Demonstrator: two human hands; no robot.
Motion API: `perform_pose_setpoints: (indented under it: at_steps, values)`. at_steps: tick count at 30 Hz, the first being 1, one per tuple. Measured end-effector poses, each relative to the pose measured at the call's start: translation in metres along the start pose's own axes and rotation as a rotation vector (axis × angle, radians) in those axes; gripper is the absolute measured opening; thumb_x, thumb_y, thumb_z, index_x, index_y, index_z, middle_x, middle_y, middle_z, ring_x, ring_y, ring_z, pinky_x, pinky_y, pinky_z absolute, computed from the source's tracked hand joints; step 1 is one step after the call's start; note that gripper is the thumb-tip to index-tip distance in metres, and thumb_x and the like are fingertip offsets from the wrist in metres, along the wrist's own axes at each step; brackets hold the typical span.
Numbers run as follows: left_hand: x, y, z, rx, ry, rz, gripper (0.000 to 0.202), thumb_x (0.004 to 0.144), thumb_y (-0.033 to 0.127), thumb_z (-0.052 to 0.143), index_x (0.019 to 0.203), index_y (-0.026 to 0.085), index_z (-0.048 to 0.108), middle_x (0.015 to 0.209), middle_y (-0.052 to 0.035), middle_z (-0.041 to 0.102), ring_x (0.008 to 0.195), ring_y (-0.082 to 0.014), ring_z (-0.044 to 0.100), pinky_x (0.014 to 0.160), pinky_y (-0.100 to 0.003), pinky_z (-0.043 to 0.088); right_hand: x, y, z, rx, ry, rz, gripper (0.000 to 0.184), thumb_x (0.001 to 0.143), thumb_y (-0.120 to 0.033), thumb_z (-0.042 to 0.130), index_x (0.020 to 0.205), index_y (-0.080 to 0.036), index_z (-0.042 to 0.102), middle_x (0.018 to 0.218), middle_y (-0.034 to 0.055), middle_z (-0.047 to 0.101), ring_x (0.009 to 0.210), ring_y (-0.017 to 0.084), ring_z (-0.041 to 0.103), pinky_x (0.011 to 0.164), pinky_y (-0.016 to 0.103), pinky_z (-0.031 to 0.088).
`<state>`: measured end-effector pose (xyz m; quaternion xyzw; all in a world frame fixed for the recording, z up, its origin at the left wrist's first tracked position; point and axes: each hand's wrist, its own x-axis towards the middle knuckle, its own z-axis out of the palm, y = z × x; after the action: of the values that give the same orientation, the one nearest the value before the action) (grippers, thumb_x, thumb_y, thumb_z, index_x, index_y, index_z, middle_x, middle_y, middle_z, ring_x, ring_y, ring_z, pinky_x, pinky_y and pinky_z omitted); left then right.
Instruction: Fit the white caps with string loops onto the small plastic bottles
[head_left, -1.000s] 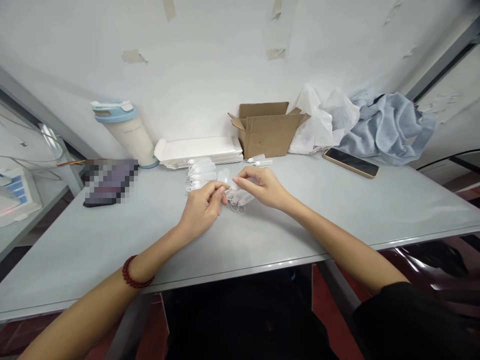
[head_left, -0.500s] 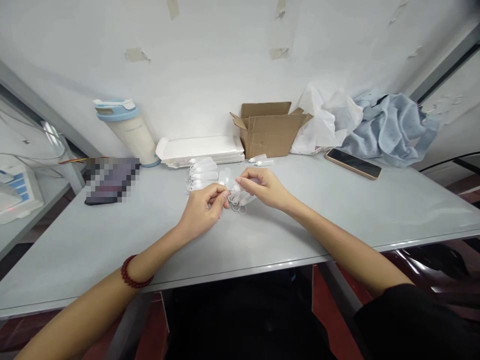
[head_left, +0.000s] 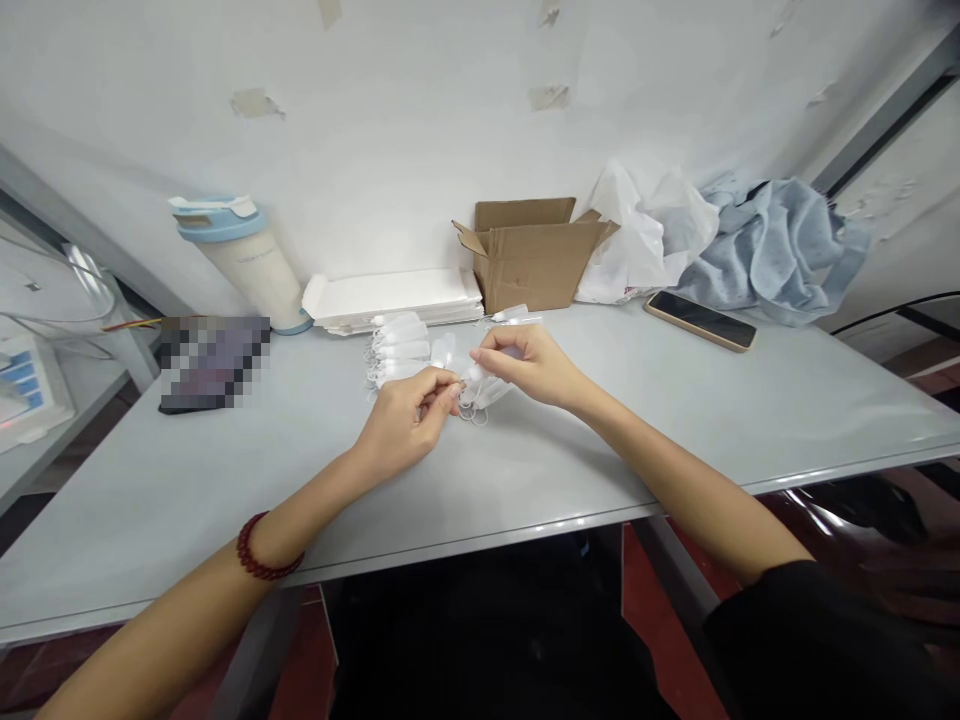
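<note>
My right hand (head_left: pixel 525 362) is closed round a small translucent plastic bottle, its white cap (head_left: pixel 475 372) pointing left and most of the body hidden by the fingers. Just left of that cap, the thumb and forefinger of my left hand (head_left: pixel 412 412) pinch what looks like a thin white cord loop, mostly covered by the fingertips. Under and beside my right hand lie more such bottles (head_left: pixel 491 390) with cord loops (head_left: pixel 472 413). A row of similar bottles (head_left: pixel 401 345) lies behind my left hand, caps and loops to the left. A clear piece (head_left: pixel 443 350) sits between the groups.
Along the wall stand a cream tumbler (head_left: pixel 251 275), a stack of white flat boxes (head_left: pixel 394 292), an open cardboard box (head_left: pixel 536 265), a white plastic bag (head_left: pixel 637 240) and light-blue cloth (head_left: pixel 780 250). A phone (head_left: pixel 701 320) lies right; a blurred dark item (head_left: pixel 214 362) lies left.
The view has shifted slightly, moving the background a little left. Both hands keep almost the same pose, with the bottle's cap still by my left fingertips.
</note>
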<state>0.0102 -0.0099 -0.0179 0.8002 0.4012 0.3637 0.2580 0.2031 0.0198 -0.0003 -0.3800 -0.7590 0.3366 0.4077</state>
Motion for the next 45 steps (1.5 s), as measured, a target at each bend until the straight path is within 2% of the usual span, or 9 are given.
perform_pose_setpoints:
  at_steps: [5,9,15,21,28,32,38,45]
  values:
    - [0.001,0.0,0.002,0.048,0.054,0.01,0.017,0.086,0.026,0.054,0.096,0.015,0.061,0.069,-0.0021,0.068,0.06,-0.0124,0.061,0.051,-0.021,0.045,0.0,-0.002,-0.005,0.032,0.042,0.041,0.031,0.085,-0.035,0.055,0.061,-0.014,0.056,0.06,-0.0019,0.051,0.058,0.008,0.043,0.057,0.024,0.034]
    - [0.0,0.001,0.001,0.04,0.065,-0.002,0.015,0.088,0.027,0.052,0.094,0.016,0.061,0.068,-0.0009,0.067,0.056,-0.0116,0.06,0.05,-0.021,0.045,0.0,0.0,-0.005,0.028,0.03,0.048,0.032,0.084,-0.038,0.056,0.062,-0.015,0.057,0.06,-0.0013,0.051,0.058,0.009,0.043,0.056,0.024,0.034]
    - [-0.002,0.0,0.001,0.095,0.07,0.074,0.013,0.089,0.021,0.048,0.087,0.017,0.06,0.066,0.001,0.065,0.049,-0.0091,0.052,0.05,-0.021,0.042,0.0,0.002,-0.002,0.034,-0.006,0.045,0.035,0.082,-0.043,0.057,0.062,-0.014,0.057,0.062,-0.001,0.052,0.059,0.009,0.044,0.055,0.023,0.034]
    - [-0.004,-0.003,0.002,0.114,0.059,0.11,0.015,0.089,0.018,0.046,0.084,0.016,0.059,0.066,0.0011,0.064,0.046,-0.0081,0.049,0.048,-0.02,0.039,0.0,0.007,0.003,0.114,-0.073,0.078,0.032,0.083,-0.04,0.057,0.063,-0.015,0.054,0.059,-0.003,0.048,0.054,0.008,0.041,0.052,0.023,0.033]
    - [-0.005,-0.005,0.004,0.147,0.078,0.14,0.014,0.088,0.017,0.047,0.082,0.017,0.06,0.064,0.0015,0.064,0.051,-0.0096,0.053,0.045,-0.02,0.035,-0.001,0.008,0.006,0.14,-0.101,0.097,0.03,0.082,-0.036,0.055,0.061,-0.015,0.051,0.058,-0.0033,0.047,0.053,0.007,0.041,0.052,0.022,0.034]
    - [-0.006,-0.005,0.004,0.149,0.065,0.125,0.015,0.088,0.017,0.046,0.082,0.017,0.06,0.064,0.0011,0.064,0.052,-0.0102,0.054,0.044,-0.02,0.034,-0.001,0.008,0.007,0.136,-0.108,0.116,0.028,0.082,-0.034,0.054,0.061,-0.015,0.05,0.059,-0.0027,0.049,0.053,0.007,0.043,0.052,0.022,0.034]
    - [-0.007,-0.007,0.005,0.164,0.054,0.115,0.016,0.088,0.018,0.045,0.079,0.017,0.059,0.062,0.001,0.063,0.053,-0.0109,0.055,0.045,-0.02,0.035,0.0,0.009,0.009,0.174,-0.127,0.133,0.029,0.081,-0.033,0.054,0.059,-0.016,0.047,0.055,-0.005,0.044,0.051,0.006,0.039,0.05,0.022,0.032]
    - [-0.003,-0.011,0.001,0.261,0.074,0.233,0.018,0.089,0.018,0.044,0.085,0.016,0.061,0.064,0.0001,0.065,0.052,-0.0102,0.054,0.05,-0.021,0.039,0.001,0.011,0.01,0.192,-0.119,0.177,0.032,0.083,-0.039,0.055,0.061,-0.016,0.049,0.056,-0.0048,0.043,0.052,0.007,0.041,0.051,0.022,0.034]
